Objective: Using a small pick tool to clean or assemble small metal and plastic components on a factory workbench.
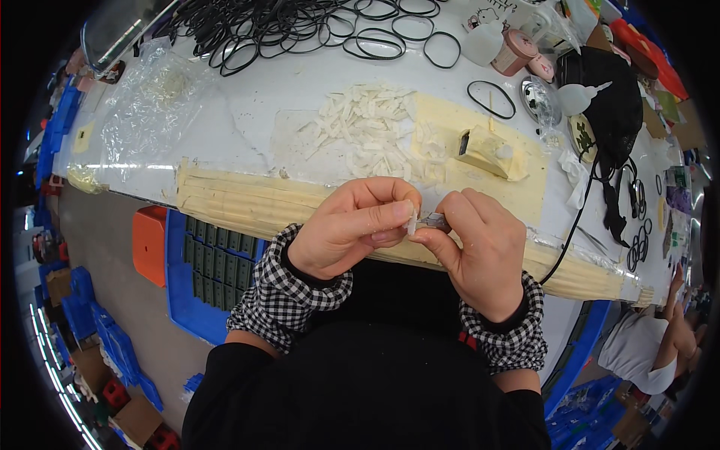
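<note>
- Plastic film (150, 97), clear and crumpled, lies at the left of the white worktop (240, 146); lower down, beside the worktop, I see an orange stool (152, 259) and a blue crate (176, 270) with dark green pieces (221, 262).
- Black rings (247, 30) make a tangled heap along the far side, with some loose ones spreading to the right.
- Left grip (352, 225) is closed in a pinch, thumb against fingers, around a small white piece (412, 223). This piece is between the two hands, above the near edge. I would advise to pinch it firmly but lightly, because it looks thin and may bend.
- White strips (367, 124) lie in a loose pile just beyond the hands.
- Right grip (484, 247) is closed on a grey metal tool (435, 220), its thumb tip close to the white piece. I cannot tell whether the tool has a sharp edge; so short, gentle strokes seem wise, with both thumbs out of its path and the wrists calm.
- Yellowish block (491, 154) stands behind the right hand, near the strips.
- Black bag (611, 112) lies farther right, among small containers.
</note>
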Demonstrator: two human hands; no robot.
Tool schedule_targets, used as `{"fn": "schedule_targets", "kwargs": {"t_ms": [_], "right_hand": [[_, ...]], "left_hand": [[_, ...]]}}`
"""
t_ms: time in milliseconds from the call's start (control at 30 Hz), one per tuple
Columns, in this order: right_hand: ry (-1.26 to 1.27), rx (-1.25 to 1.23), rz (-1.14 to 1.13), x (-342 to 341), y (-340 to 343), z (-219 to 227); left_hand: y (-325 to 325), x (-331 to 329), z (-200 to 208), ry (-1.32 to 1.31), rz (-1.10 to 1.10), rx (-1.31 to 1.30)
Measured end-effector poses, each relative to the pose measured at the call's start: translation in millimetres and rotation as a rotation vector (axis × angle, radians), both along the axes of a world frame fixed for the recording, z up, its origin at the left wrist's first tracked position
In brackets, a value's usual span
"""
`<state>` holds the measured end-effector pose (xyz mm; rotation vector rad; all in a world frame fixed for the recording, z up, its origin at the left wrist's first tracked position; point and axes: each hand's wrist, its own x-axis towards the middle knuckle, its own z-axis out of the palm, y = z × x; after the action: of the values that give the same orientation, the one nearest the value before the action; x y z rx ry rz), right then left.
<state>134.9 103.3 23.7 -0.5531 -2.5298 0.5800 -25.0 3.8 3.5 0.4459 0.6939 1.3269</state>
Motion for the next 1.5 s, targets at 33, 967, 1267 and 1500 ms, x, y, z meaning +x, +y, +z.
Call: {"fn": "schedule_targets", "kwargs": {"t_ms": [33,967,1267,1500], "right_hand": [[0.006,-0.001,-0.002,0,0,0],[0.372,0.022,-0.037,-9,-6,-9],[0.318,0.112,-0.006,-9,-6,-13],[0.368,0.14,-0.082,-12,-6,-12]], "left_hand": [[0,0,0,0.002,0.005,-0.007],[3,11,-1,-0.127,0.28,-0.158],[7,16,-2,-0.323,0.258,-0.188],[6,21,-6,-0.197,0.235,-0.122]]}}
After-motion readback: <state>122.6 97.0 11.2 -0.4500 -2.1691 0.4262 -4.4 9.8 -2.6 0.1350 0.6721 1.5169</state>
